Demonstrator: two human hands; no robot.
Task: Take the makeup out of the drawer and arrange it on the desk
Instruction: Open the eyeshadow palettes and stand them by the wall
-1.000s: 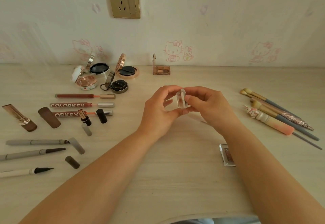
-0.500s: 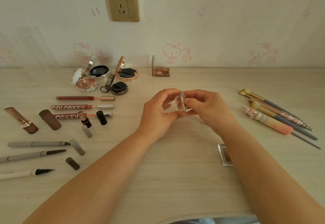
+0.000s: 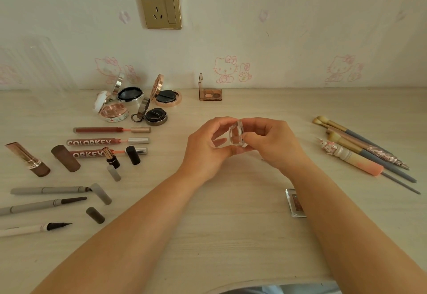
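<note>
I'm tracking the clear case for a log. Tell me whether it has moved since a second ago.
Barely. The clear case stays pinched between left hand and right hand, above the desk, the same way off the brown eyeshadow palette; it has only tilted slightly.

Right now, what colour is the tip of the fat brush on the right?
Peach-pink, on the fat brush lying among the other brushes; the head view shows it.

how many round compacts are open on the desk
4, clustered at the back left: white floral compact, silver-rimmed black compact, rose-gold compact, dark gunmetal compact. None looks hidden.
</note>
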